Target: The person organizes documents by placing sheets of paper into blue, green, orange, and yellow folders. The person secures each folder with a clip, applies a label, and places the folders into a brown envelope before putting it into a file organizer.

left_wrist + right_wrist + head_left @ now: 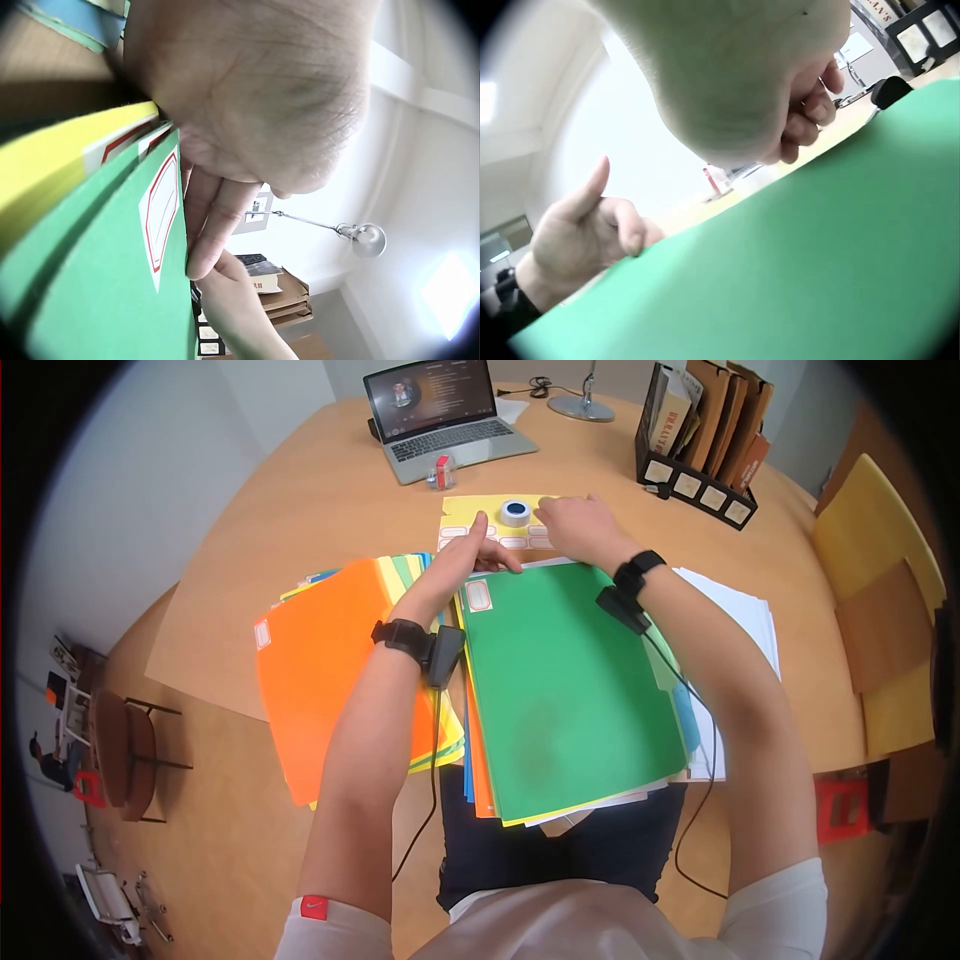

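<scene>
A green folder (575, 690) with a red-bordered white label (479, 595) tops a stack of coloured folders before me. My left hand (465, 560) is at the stack's far left corner, thumb raised; in the left wrist view its extended fingers (214, 225) lie along the green folder's edge. Beyond the far edge is my right hand (583, 528), its fingers curled in the right wrist view, with nothing visible in them. Close to it, a white roll with a dark centre (515, 513) rests on a yellow sheet (462, 510) bearing red-bordered labels.
An orange folder (320, 670) tops another stack at left. White papers (745, 615) lie at right. Farther back are a laptop (440, 420), a small clear item with red (441, 472), a lamp base (580, 408) and a black file holder (690, 485). A yellow chair (880, 540) stands at right.
</scene>
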`<move>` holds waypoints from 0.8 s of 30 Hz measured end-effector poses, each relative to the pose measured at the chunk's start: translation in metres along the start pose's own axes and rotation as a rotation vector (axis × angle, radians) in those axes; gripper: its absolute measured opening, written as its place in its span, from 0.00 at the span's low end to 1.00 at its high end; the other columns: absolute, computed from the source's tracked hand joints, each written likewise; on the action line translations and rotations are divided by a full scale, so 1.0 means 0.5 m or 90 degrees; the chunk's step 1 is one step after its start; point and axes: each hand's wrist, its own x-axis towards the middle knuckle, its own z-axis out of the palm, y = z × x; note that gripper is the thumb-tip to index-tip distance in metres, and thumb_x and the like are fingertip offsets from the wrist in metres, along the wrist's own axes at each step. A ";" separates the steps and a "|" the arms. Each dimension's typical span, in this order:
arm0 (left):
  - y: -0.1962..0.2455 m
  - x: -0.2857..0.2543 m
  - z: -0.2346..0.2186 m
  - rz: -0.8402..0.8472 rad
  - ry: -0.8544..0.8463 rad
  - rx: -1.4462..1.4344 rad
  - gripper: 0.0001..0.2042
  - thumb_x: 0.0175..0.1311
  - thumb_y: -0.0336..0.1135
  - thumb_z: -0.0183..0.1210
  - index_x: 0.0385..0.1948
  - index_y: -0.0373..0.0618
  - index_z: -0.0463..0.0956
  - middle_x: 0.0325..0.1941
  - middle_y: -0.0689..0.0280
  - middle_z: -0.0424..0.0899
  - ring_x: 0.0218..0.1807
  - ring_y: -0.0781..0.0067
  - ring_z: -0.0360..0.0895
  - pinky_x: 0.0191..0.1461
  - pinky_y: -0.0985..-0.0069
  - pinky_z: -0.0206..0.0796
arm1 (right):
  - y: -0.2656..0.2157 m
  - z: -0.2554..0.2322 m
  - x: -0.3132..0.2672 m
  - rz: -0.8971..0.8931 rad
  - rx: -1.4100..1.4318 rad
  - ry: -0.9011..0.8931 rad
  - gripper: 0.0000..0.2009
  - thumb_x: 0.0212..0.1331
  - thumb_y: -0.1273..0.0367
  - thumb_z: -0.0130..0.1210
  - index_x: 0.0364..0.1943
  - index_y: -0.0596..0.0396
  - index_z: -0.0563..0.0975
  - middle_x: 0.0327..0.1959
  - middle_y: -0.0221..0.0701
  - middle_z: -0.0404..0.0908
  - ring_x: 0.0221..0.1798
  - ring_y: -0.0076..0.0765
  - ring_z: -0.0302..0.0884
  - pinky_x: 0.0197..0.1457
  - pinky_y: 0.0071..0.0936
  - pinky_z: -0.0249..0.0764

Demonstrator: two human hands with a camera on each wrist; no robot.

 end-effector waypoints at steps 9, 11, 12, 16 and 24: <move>-0.029 0.019 -0.022 -0.019 -0.021 -0.064 0.44 0.77 0.69 0.21 0.46 0.39 0.83 0.43 0.65 0.85 0.51 0.70 0.78 0.65 0.71 0.62 | -0.160 -0.041 -0.119 -0.242 0.095 -0.013 0.17 0.71 0.54 0.49 0.42 0.50 0.82 0.40 0.37 0.86 0.46 0.42 0.84 0.55 0.45 0.73; -0.021 0.014 -0.017 -0.023 0.000 -0.040 0.44 0.77 0.69 0.20 0.45 0.40 0.83 0.43 0.65 0.86 0.51 0.71 0.78 0.64 0.72 0.62 | -0.175 -0.038 -0.127 -0.237 0.083 -0.009 0.17 0.70 0.53 0.51 0.38 0.51 0.81 0.41 0.35 0.85 0.44 0.40 0.83 0.57 0.41 0.72; -0.018 0.012 -0.013 -0.026 0.009 -0.029 0.45 0.77 0.69 0.20 0.45 0.40 0.84 0.43 0.65 0.86 0.50 0.72 0.78 0.64 0.72 0.62 | -0.174 -0.026 -0.123 -0.234 0.084 0.003 0.16 0.70 0.54 0.51 0.38 0.50 0.81 0.41 0.35 0.85 0.44 0.40 0.83 0.57 0.41 0.72; -0.026 0.022 -0.017 -0.020 -0.028 -0.043 0.45 0.77 0.68 0.18 0.42 0.41 0.84 0.41 0.66 0.85 0.47 0.74 0.77 0.61 0.74 0.64 | -0.147 -0.021 -0.129 -0.181 0.102 0.008 0.15 0.72 0.56 0.49 0.43 0.50 0.82 0.40 0.37 0.86 0.44 0.44 0.83 0.57 0.43 0.73; 0.003 0.000 0.003 0.001 -0.010 -0.034 0.42 0.79 0.65 0.16 0.41 0.43 0.82 0.37 0.68 0.84 0.42 0.77 0.75 0.52 0.76 0.65 | 0.204 -0.037 -0.270 0.071 0.545 0.105 0.17 0.71 0.56 0.53 0.39 0.58 0.80 0.30 0.28 0.82 0.32 0.31 0.77 0.42 0.32 0.74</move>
